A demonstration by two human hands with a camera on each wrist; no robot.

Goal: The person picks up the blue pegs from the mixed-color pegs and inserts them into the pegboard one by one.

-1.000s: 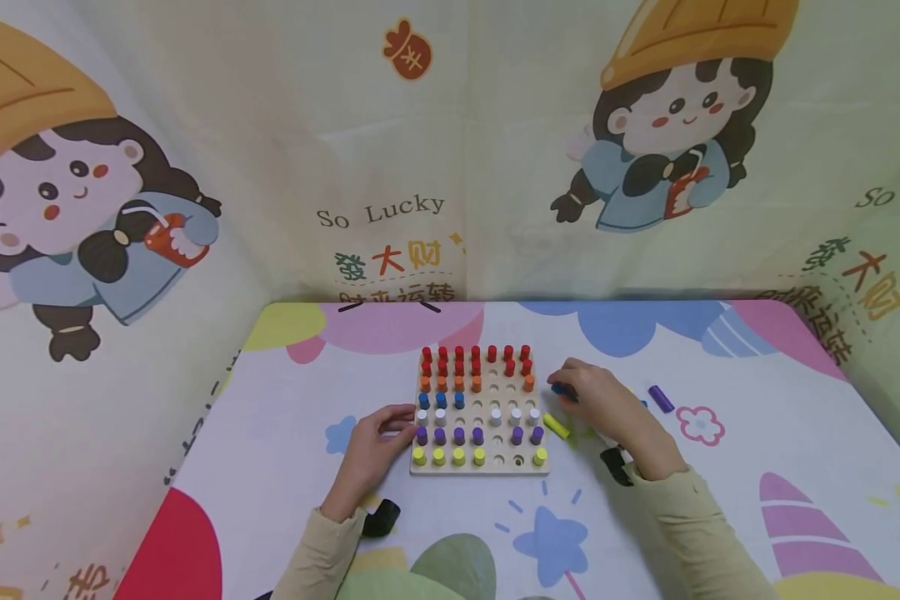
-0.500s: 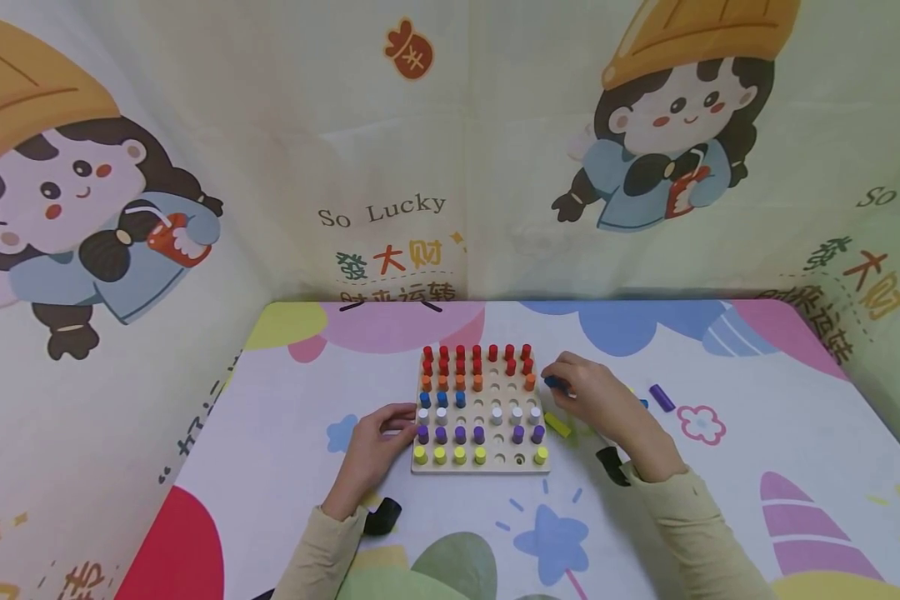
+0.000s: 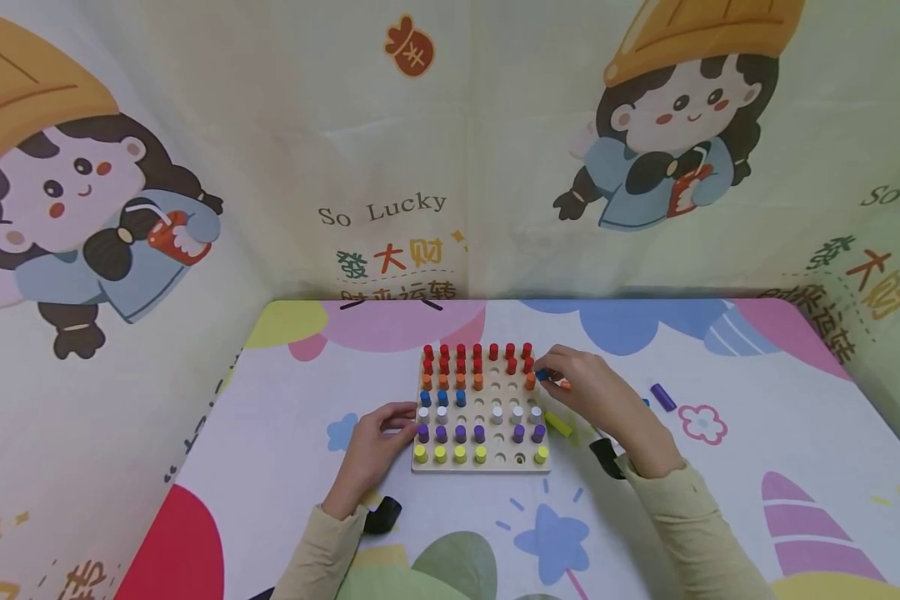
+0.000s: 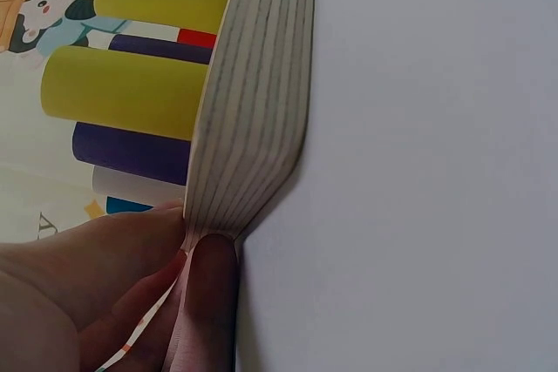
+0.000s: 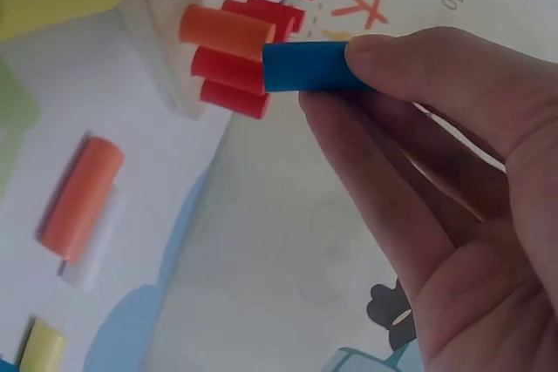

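Note:
A wooden pegboard [image 3: 487, 469] lies on the table, holding rows of red, orange, blue, white, purple and yellow pegs, with some bare holes. At its left edge is my left hand [image 3: 377, 442]; in the left wrist view the thumb and a finger grip the board's layered side near a corner. My right hand [image 3: 592, 385] pinches a blue peg [image 5: 307, 67] between thumb and fingertips. It holds this peg sideways by the board's right edge, overlapping the end of the orange row in the right wrist view. Three blue pegs [image 3: 442, 398] stand at the left of their row.
Right of the board lie loose pegs: a yellow one [image 3: 558, 425], a purple one [image 3: 663, 397], and an orange one [image 5: 83, 198] with a white one [image 5: 91, 250] beside it. A printed cloth wall [image 3: 510, 258] rises behind the table.
My right hand has moved left and slightly away from me, carrying the blue peg up to the board's right edge. The left hand stays at the board.

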